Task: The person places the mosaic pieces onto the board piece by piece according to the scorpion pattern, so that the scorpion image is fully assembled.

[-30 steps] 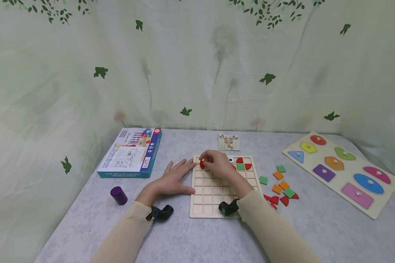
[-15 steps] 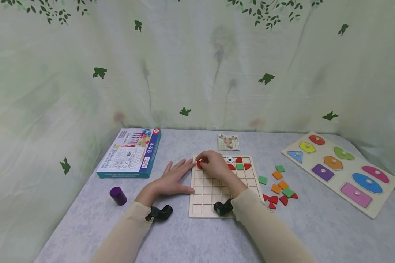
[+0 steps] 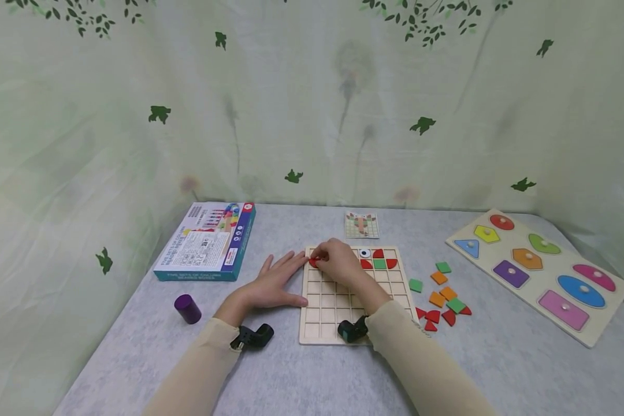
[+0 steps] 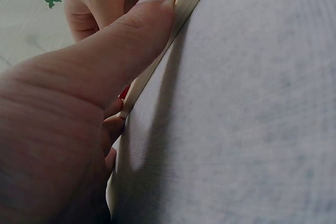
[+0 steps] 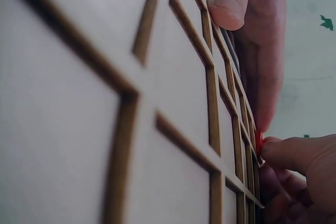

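A wooden grid board (image 3: 329, 316) lies flat on the table in the head view. My right hand (image 3: 339, 263) reaches over its upper left corner and pinches a red quarter-circle tile (image 3: 314, 263) at the leftmost cells of the second row. In the right wrist view, the thumb and fingers meet at that red tile (image 5: 259, 142), close on the grid. Spread flat, my left hand (image 3: 274, 287) rests on the table with its fingertips and thumb against the board's left edge. An eye tile (image 3: 364, 253), a green square tile (image 3: 379, 264) and several red tiles sit in the upper cells.
Loose green, orange (image 3: 437, 299) and red tiles lie right of the board. A pattern card (image 3: 361, 225) lies behind it. A shape puzzle (image 3: 538, 277) is at the far right; a box (image 3: 205, 242) and a purple cylinder (image 3: 188, 309) stand left.
My right hand has shifted slightly left along the board's upper rows, bringing the red tile to the left edge cells. My left hand has stayed in place.
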The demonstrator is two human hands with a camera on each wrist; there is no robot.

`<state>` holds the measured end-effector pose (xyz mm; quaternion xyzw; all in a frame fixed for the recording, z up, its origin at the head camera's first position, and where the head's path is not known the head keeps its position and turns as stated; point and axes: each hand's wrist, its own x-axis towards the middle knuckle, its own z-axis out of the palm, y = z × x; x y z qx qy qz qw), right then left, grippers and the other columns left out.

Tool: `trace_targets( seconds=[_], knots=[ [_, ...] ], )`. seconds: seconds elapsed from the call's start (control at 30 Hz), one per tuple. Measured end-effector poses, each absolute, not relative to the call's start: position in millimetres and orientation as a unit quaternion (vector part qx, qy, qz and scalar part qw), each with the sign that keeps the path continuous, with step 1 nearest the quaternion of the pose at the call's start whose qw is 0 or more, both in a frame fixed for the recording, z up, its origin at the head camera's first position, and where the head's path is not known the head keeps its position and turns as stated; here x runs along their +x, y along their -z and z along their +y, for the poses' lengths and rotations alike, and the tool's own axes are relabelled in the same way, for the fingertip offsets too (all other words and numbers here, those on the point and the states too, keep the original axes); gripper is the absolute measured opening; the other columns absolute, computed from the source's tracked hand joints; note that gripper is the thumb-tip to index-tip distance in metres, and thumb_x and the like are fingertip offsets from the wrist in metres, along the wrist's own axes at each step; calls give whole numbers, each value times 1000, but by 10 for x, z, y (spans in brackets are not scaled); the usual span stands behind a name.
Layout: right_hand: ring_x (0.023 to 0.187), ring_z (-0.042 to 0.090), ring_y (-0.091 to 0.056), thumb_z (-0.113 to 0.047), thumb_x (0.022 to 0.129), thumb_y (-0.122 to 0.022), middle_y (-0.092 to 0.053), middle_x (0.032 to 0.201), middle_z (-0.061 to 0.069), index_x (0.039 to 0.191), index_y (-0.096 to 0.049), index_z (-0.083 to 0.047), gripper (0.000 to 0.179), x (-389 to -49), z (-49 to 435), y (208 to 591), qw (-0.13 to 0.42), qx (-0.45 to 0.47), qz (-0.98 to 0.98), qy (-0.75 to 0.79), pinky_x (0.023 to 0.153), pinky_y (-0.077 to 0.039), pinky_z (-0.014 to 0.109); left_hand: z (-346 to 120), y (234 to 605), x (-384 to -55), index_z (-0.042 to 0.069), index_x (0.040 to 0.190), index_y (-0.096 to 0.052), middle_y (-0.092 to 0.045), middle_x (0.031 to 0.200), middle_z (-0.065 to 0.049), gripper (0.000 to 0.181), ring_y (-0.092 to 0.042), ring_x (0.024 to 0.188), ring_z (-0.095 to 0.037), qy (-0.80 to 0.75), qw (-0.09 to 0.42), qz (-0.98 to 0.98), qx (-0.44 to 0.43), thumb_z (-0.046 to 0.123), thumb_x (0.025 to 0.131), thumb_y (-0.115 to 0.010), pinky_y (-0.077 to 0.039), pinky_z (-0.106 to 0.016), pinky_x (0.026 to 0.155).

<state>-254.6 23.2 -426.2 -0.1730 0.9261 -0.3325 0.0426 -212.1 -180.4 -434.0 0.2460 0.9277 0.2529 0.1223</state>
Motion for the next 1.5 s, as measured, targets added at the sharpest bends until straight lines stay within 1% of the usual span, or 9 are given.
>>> trace_targets(
  seconds=[0.27, 0.5, 1.0, 1.17, 1.3, 1.5],
  knots=[
    [85, 16, -55, -15, 92, -71, -62, 95, 4, 100, -77, -11, 10, -2550, 228, 4265, 26, -172, 932, 318, 79, -51, 31, -1801, 4339, -2121, 14, 160, -23, -15, 170, -2, 101, -4, 158, -30, -253, 123, 927, 248, 53, 83, -76, 11, -62, 122],
    [82, 17, -52, -20, 91, -74, -59, 91, 3, 99, -75, -11, 12, -2543, 216, 4261, 26, -167, 933, 317, 72, -46, 29, -1800, 4338, -2122, 13, 160, -25, -16, 169, -3, 100, -5, 158, -31, -256, 121, 925, 251, 52, 83, -76, 9, -64, 122],
    [78, 16, -53, -21, 89, -76, -59, 88, 4, 95, -74, -9, 14, -2513, 192, 4227, 10, -151, 944, 292, 69, -46, 28, -1809, 4378, -2153, 14, 160, -24, -17, 169, -3, 101, -5, 158, -31, -247, 115, 927, 256, 54, 83, -76, 9, -63, 122],
    [81, 17, -53, -20, 90, -75, -60, 90, 4, 97, -74, -9, 13, -2501, 217, 4213, 17, -155, 939, 308, 72, -48, 29, -1809, 4378, -2147, 13, 160, -25, -17, 169, -3, 101, -5, 158, -30, -244, 116, 929, 252, 54, 82, -76, 9, -64, 122],
    [84, 17, -54, -16, 91, -73, -61, 92, 4, 101, -74, -9, 12, -2482, 262, 4206, 28, -170, 927, 334, 77, -50, 31, -1804, 4363, -2140, 13, 160, -25, -17, 169, -3, 101, -5, 158, -30, -242, 116, 930, 251, 53, 83, -76, 9, -64, 122],
    [93, 18, -58, -16, 94, -68, -66, 104, 4, 109, -74, -12, 17, -2416, 378, 4171, 42, -193, 918, 345, 87, -53, 36, -1796, 4356, -2138, 15, 160, -25, -17, 169, -2, 101, -4, 158, -29, -240, 120, 931, 246, 55, 83, -75, 10, -63, 122]
  ],
)
